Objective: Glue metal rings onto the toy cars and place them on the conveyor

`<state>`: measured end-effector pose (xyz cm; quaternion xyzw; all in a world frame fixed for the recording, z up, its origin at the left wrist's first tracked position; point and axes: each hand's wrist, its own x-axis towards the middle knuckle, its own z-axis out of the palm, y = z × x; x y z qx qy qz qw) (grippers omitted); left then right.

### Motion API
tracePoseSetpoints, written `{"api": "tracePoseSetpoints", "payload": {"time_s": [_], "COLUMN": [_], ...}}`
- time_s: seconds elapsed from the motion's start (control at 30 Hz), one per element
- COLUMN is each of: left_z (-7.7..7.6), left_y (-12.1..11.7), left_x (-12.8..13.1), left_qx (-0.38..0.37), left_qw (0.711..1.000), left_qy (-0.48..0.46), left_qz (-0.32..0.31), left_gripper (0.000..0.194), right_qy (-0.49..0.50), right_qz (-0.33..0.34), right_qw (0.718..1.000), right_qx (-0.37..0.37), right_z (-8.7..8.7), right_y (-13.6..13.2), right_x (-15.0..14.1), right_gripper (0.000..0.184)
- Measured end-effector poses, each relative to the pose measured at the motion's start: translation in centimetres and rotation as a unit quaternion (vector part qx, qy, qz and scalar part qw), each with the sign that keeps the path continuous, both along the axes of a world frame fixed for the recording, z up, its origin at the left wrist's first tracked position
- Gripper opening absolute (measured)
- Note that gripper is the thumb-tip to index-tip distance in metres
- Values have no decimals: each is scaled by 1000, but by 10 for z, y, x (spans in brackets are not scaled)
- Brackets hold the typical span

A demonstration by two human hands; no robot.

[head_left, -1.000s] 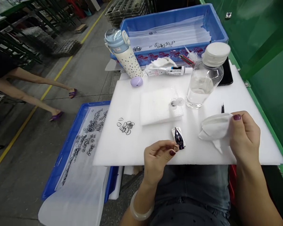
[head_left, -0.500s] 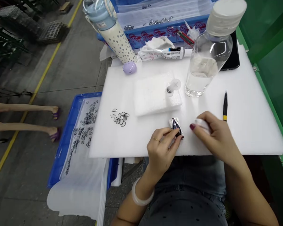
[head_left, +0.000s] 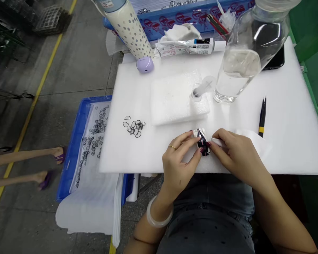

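Note:
Between the thumb and fingers of my left hand (head_left: 180,159) is a small glossy toy car (head_left: 202,142), white with a dark top, held against the white foam sheet (head_left: 148,158). My right hand (head_left: 237,152) pinches a white cloth or tissue (head_left: 254,139), its tip close to the car's right side; whether it touches I cannot tell. The loose part of the cloth spreads out behind the right hand. Black tweezers (head_left: 262,117) with a yellow band lie beyond it. Several thin black rings (head_left: 135,127) lie in a cluster to the left.
A foam block (head_left: 172,106) holds a small open-lidded vial (head_left: 196,94). Behind stand a clear bottle (head_left: 235,76) and a dotted flask (head_left: 132,31), with a tube (head_left: 190,47) and purple case (head_left: 145,65). A blue tray (head_left: 69,165) with rings sits lower left; a person's legs (head_left: 23,155) show beyond.
My right hand has brought the white cloth leftward to the toy car, and more of the cloth shows. The view has shifted slightly. The person's legs at left have moved.

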<state>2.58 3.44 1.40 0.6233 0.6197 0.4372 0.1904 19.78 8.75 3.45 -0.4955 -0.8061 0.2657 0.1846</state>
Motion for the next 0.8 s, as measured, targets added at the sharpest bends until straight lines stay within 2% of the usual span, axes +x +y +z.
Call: {"api": "tracePoseSetpoints", "payload": {"time_s": [0.2,0.37,0.43,0.53,0.57,0.6,0.67,0.8], "left_z": [2,3,5,7,7,6,2,-2], "left_y": [1,3,8,19,23,26,29,28], "left_x": [0,-4,-11,-23,-26,-28,-28,-24], "left_qx": [-23,-30,-47,-62,-62,-60,-51,-36], "left_qw": [1000,999,997,978,971,968,973,985], "left_qy": [-9,-7,6,33,38,39,40,41], "left_qz": [-6,-14,-58,-195,-228,-241,-220,-165], "left_gripper": [22,22,35,60,61,57,49,50], "right_qy": [-11,-9,35,93,97,95,85,72], "right_qz": [10,16,27,-10,-32,-50,-57,-19], "right_qw": [1000,998,998,990,985,979,968,963], "right_qx": [10,52,53,101,136,173,229,257], "right_z": [0,-3,-4,-6,-7,-9,-12,-19], "right_y": [0,0,-1,-6,-10,-13,-22,-32], "right_x": [-2,1,6,16,18,19,19,9], "right_gripper": [20,19,17,6,2,5,17,27]}}
